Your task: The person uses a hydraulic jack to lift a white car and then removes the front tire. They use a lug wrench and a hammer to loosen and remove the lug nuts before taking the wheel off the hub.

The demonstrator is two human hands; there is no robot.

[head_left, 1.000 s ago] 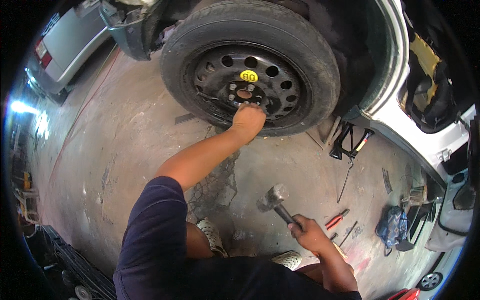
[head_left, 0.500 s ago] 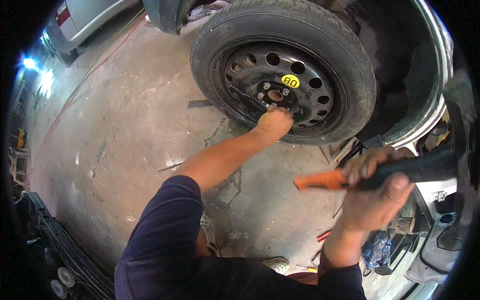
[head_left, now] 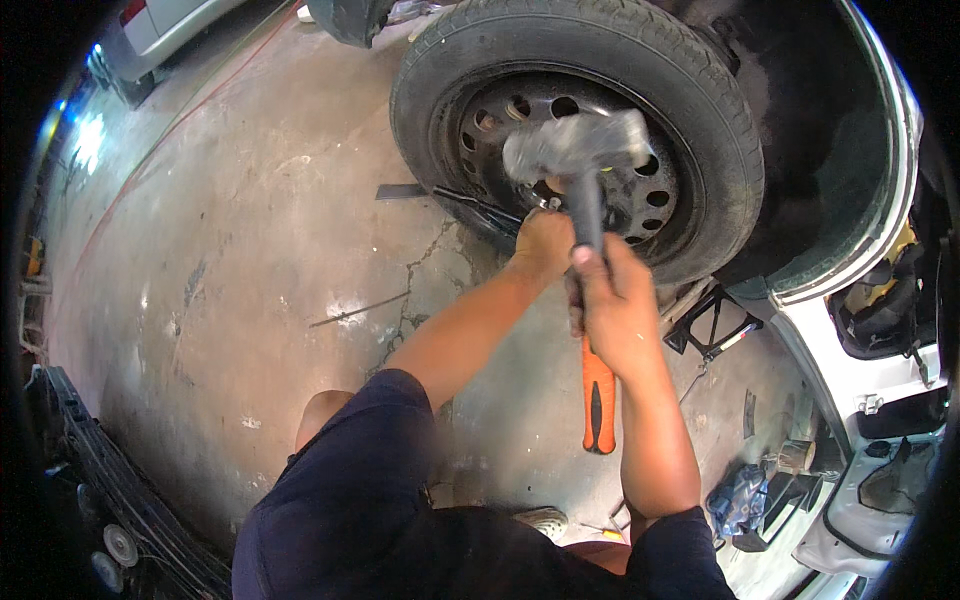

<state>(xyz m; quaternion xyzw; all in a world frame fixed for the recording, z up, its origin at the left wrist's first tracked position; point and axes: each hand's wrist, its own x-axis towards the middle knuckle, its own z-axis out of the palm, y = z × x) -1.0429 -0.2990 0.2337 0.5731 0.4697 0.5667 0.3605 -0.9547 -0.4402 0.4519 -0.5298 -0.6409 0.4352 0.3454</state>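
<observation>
A black steel wheel with its tyre (head_left: 425, 110) stands at the top middle, and part of its hub is hidden. Low on the hub, my left hand (head_left: 545, 243) is closed round the end of a lug wrench (head_left: 478, 208). The wrench's dark bar points left across the rim; its socket end is mostly hidden. My right hand (head_left: 618, 300) grips a hammer (head_left: 598, 400) midway along its orange and black handle. The grey hammer head is smeared by motion and is raised in front of the wheel, covering much of the hub.
A black scissor jack (head_left: 712, 325) stands on the floor right of the wheel. White car bodywork (head_left: 815, 320) curves along the right side. A thin rod (head_left: 360, 309) and a dark flat strip (head_left: 400, 191) lie on the concrete. Another car (head_left: 170, 30) is at upper left.
The hammer has swung from the right side to in front of the wheel, turning head-up. My left hand stays at the hub, while the wrench bar now slopes less steeply.
</observation>
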